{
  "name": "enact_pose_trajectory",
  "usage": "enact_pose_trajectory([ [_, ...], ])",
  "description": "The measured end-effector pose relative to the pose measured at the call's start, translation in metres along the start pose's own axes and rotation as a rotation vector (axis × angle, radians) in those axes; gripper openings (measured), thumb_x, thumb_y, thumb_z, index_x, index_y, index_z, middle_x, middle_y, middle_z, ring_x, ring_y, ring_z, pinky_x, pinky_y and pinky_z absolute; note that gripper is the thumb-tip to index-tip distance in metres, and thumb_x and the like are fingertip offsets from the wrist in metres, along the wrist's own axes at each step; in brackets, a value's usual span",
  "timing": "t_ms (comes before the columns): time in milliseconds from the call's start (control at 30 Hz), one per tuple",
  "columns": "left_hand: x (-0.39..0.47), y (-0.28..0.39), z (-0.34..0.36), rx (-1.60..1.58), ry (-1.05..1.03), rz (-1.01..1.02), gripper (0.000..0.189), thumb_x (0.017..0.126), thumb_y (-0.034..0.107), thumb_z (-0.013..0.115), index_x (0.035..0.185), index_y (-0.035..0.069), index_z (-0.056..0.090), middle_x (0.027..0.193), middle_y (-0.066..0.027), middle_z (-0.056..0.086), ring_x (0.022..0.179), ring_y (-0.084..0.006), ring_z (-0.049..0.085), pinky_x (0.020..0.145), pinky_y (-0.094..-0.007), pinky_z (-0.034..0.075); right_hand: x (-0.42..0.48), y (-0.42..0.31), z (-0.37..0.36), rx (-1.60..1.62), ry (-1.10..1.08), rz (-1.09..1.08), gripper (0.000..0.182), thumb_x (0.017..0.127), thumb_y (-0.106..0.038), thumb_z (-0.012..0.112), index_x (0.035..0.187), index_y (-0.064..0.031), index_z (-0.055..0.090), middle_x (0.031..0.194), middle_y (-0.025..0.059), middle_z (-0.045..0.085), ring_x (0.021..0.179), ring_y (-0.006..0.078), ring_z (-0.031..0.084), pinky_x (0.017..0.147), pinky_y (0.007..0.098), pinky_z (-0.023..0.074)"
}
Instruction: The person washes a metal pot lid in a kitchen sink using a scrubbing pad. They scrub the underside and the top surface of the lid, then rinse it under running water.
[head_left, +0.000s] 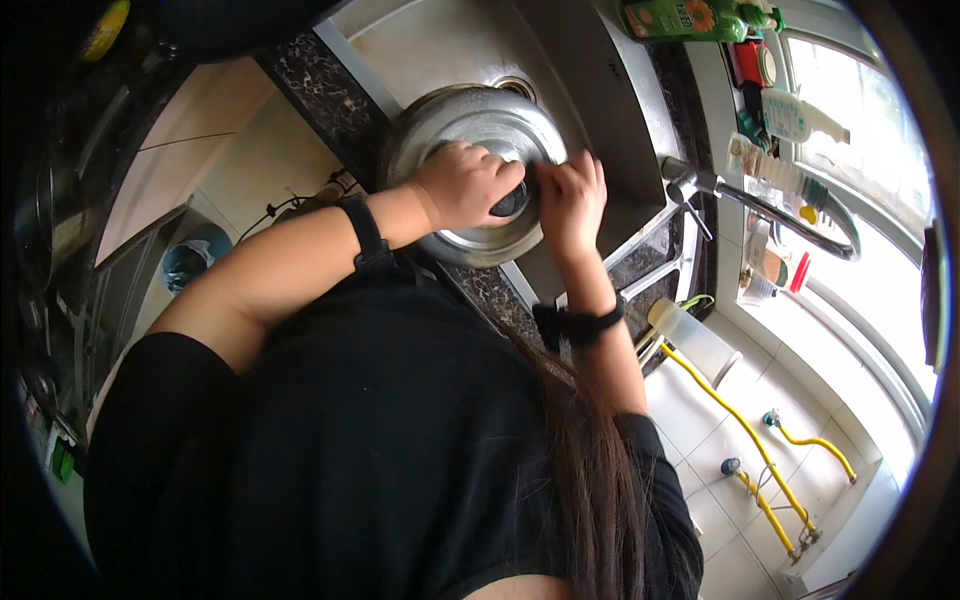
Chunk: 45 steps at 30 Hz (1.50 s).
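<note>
A round metal pot lid (517, 124) lies tilted over the front edge of the sink, its ringed surface facing up. My left hand (469, 184) is closed at the lid's middle around its black knob (511, 201). My right hand (576, 196) is at the lid's right side, with its fingers bent toward the knob. Its fingertips are blurred, and whether they hold anything cannot be made out. Part of the lid is hidden under both hands.
The steel sink (450, 45) has a drain (516, 88) beyond the lid. To the right stands a faucet (682, 180); bottles, among them a green pump bottle (682, 19), line the windowsill. Dark marbled counter (326, 86) borders the sink. A bin (196, 255) stands at lower left.
</note>
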<state>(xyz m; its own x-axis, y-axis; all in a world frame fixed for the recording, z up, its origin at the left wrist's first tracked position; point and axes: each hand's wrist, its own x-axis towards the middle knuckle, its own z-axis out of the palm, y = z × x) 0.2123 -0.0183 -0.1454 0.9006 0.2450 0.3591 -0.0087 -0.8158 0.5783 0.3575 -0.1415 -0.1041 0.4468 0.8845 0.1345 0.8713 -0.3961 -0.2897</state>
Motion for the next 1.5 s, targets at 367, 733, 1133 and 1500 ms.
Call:
enact_pose_trajectory([
  [367, 0.003, -0.002, -0.003, -0.017, -0.012, 0.012, 0.050, 0.063, 0.037, 0.079, 0.096, 0.008, 0.055, 0.078, -0.0066, 0.062, 0.074, -0.0266, 0.063, 0.068, -0.0382, 0.048, 0.000, 0.018, -0.006, 0.062, -0.088, -0.095, 0.002, 0.074, -0.016, 0.072, 0.075, -0.0145, 0.073, 0.078, 0.0028, 0.055, 0.082, 0.0257, 0.054, 0.069, 0.0394, 0.0435],
  [733, 0.003, 0.001, -0.004, 0.028, 0.037, 0.028, 0.049, 0.064, 0.041, 0.079, 0.093, 0.010, 0.054, 0.074, -0.0057, 0.062, 0.071, -0.0245, 0.064, 0.066, -0.0370, 0.050, 0.020, 0.010, -0.011, 0.058, -0.073, -0.181, 0.002, 0.073, -0.010, 0.071, 0.074, -0.0108, 0.072, 0.075, 0.0055, 0.054, 0.075, 0.0268, 0.055, 0.064, 0.0397, 0.0461],
  [1133, -0.008, 0.003, -0.003, 0.022, -0.013, 0.038, 0.051, 0.062, 0.039, 0.079, 0.095, 0.009, 0.055, 0.079, -0.0061, 0.062, 0.077, -0.0257, 0.063, 0.071, -0.0381, 0.047, 0.027, -0.009, -0.005, -0.018, -0.159, -0.230, 0.011, 0.075, -0.016, 0.066, 0.083, -0.0187, 0.074, 0.087, -0.0010, 0.058, 0.092, 0.0227, 0.056, 0.076, 0.0404, 0.0440],
  [1500, -0.003, 0.006, -0.008, 0.016, -0.025, 0.038, 0.052, 0.062, 0.038, 0.080, 0.097, 0.008, 0.056, 0.077, -0.0089, 0.063, 0.073, -0.0282, 0.063, 0.068, -0.0394, 0.049, -0.093, -0.032, 0.004, 0.040, 0.176, -0.011, 0.011, 0.076, -0.004, 0.072, 0.086, -0.0079, 0.073, 0.073, 0.0074, 0.051, 0.069, 0.0258, 0.050, 0.062, 0.0366, 0.0419],
])
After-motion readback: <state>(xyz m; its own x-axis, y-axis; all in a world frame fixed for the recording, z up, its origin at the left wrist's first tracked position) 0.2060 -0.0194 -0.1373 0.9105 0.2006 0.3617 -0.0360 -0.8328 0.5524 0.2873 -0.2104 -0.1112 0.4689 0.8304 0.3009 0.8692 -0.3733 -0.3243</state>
